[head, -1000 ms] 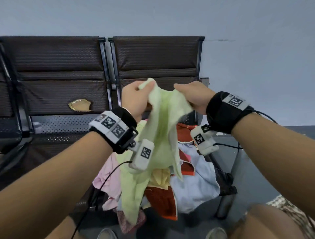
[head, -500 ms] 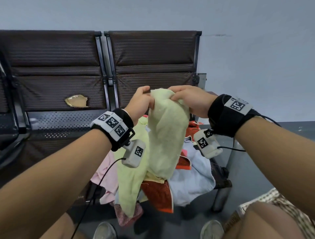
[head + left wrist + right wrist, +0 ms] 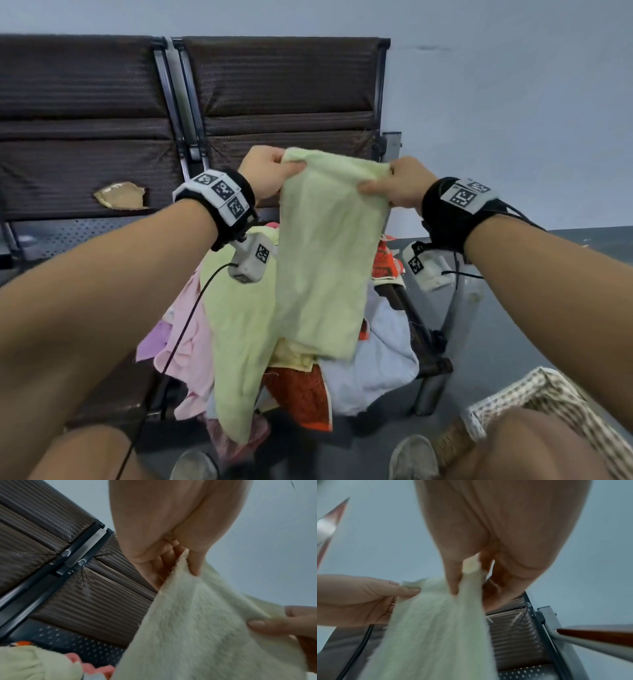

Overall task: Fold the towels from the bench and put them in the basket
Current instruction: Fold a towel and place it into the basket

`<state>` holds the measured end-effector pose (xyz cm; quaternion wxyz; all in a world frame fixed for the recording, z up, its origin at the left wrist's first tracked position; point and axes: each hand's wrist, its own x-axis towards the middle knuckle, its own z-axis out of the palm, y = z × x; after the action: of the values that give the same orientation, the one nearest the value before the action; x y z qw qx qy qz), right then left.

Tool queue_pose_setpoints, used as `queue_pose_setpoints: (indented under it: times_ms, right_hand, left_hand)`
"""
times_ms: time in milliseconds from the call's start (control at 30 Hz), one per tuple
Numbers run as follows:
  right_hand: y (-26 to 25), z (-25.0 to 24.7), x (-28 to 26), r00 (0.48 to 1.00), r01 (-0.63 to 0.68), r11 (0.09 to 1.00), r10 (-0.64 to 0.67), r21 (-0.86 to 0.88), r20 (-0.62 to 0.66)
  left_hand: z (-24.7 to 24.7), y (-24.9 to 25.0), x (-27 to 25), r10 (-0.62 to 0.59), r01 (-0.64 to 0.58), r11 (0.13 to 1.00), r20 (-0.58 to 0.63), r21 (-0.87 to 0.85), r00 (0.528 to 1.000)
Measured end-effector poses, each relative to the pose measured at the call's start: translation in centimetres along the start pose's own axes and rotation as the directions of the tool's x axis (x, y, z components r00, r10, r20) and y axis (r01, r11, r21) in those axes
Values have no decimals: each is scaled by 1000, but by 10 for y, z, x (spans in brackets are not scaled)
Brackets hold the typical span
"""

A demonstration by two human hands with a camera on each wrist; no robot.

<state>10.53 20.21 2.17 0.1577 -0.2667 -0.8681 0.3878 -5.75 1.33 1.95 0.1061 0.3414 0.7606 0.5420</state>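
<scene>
The hands have drawn apart, spreading the pale green towel (image 3: 329, 246) wider than a moment ago. Left hand (image 3: 265, 171) and right hand (image 3: 399, 186) each pinch a top corner in a tight grip, above the towel pile (image 3: 370, 359) on the counter (image 3: 274, 92).

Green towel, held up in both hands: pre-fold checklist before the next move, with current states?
1. Left hand pinches a top corner of the green towel: ok.
2. Right hand pinches the other top corner: ok.
3. Top edge spread between the hands: ok, slightly slack.
4. Towel hangs flat, no twist: ok in the head view; its far side cannot tell.
5. Lower edge clear of the towel pile on the bench: cannot tell, it overlaps the pile in view.
6. Basket in reach at lower right: ok, but contents cannot tell.
</scene>
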Motion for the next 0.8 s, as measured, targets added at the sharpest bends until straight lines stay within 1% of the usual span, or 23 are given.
queue_pose_setpoints:
  times_ms: [100,167,267,333,367,433,500,533,600,667,700,733,800]
  right_hand:
    - [-7,-3,18,977,116,967,-69,229,-201]
    - [-16,-7,24,945,218,934,-129,284,-301]
    - [-24,-10,24,914,324,904,-224,277,-339]
    - [-19,-5,21,917,345,887,-248,308,-312]
    - [-14,0,18,927,335,885,-248,323,-282]
    - [3,14,6,957,272,909,-219,317,-192]
    - [28,32,-10,980,194,958,-183,212,-71]
    - [40,41,-19,985,168,973,-170,156,-1]
    - [61,58,-38,983,116,990,-126,80,136]
    - [77,71,-57,956,50,998,-61,43,287]
    - [85,77,-65,930,-3,999,-16,52,367]
    - [92,81,-71,894,-79,994,35,79,447]
    - [101,88,-80,797,-237,965,128,110,591]
  left_hand:
    - [-2,16,22,86,-94,994,-146,-47,986]
    - [-7,27,34,143,-166,980,-191,-111,971]
    - [-17,37,38,203,-241,945,-180,-220,962]
    - [-21,34,30,213,-245,931,-143,-270,967]
    - [-22,28,22,211,-236,929,-116,-286,971]
    - [-19,7,0,180,-187,942,-52,-278,982]
    - [-13,-23,-28,90,-79,969,37,-235,995]
    - [-11,-40,-43,37,-18,981,93,-195,995]
    - [-7,-73,-70,-52,63,997,207,-45,977]
    - [-4,-99,-94,-145,113,986,313,119,939]
    - [-3,-108,-103,-197,144,976,377,162,905]
    - [-2,-116,-111,-249,186,966,446,180,860]
    - [0,-123,-120,-341,273,940,573,203,745]
